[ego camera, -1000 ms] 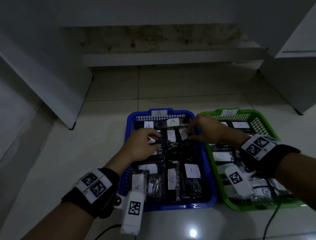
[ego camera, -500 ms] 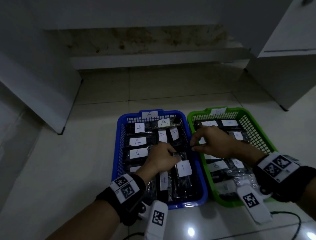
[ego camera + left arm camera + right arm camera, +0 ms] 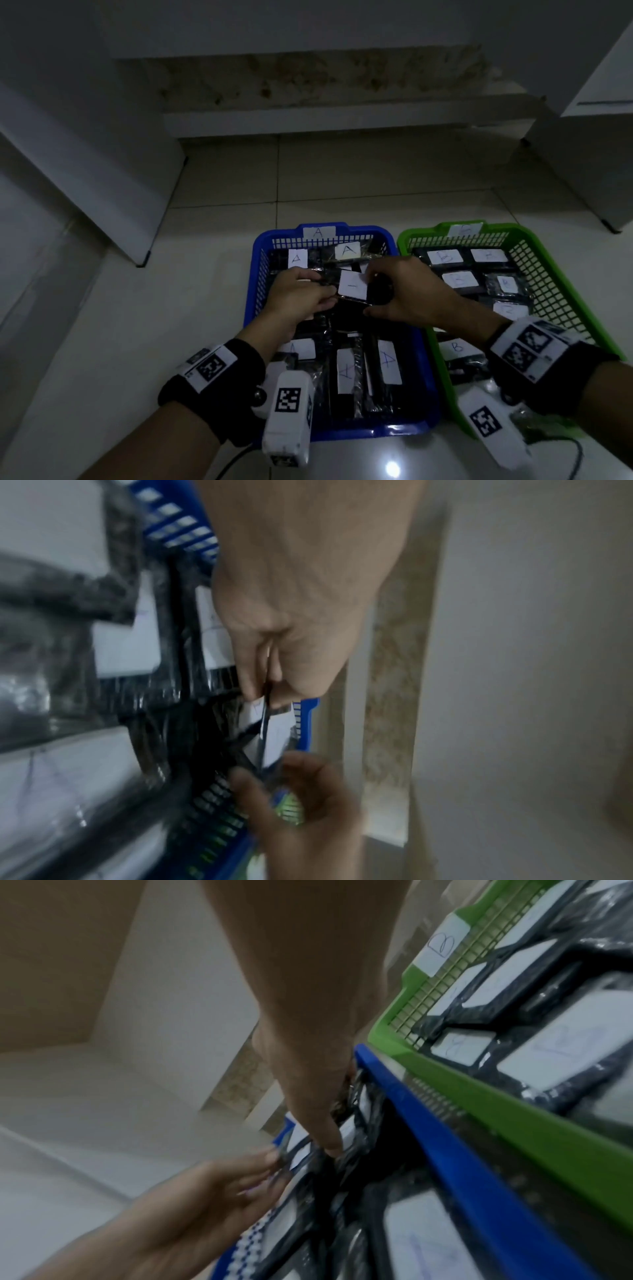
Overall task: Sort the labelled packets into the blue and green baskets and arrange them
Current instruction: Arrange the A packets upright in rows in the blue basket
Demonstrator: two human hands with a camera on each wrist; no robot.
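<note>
left hand [image 3: 297,301] pinched packet [image 3: 352,285] | right hand [image 3: 404,294] gripped same packet | above far half of blue basket [image 3: 251,291] | green basket [image 3: 555,270] beside

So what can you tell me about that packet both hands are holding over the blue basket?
The packet is a dark, glossy plastic bag with a white paper label on top; its handwritten mark is too faint to read. It is held roughly level above the blue basket, over other packets. The left hand pinches its left edge, the right hand grips its right end.
</note>
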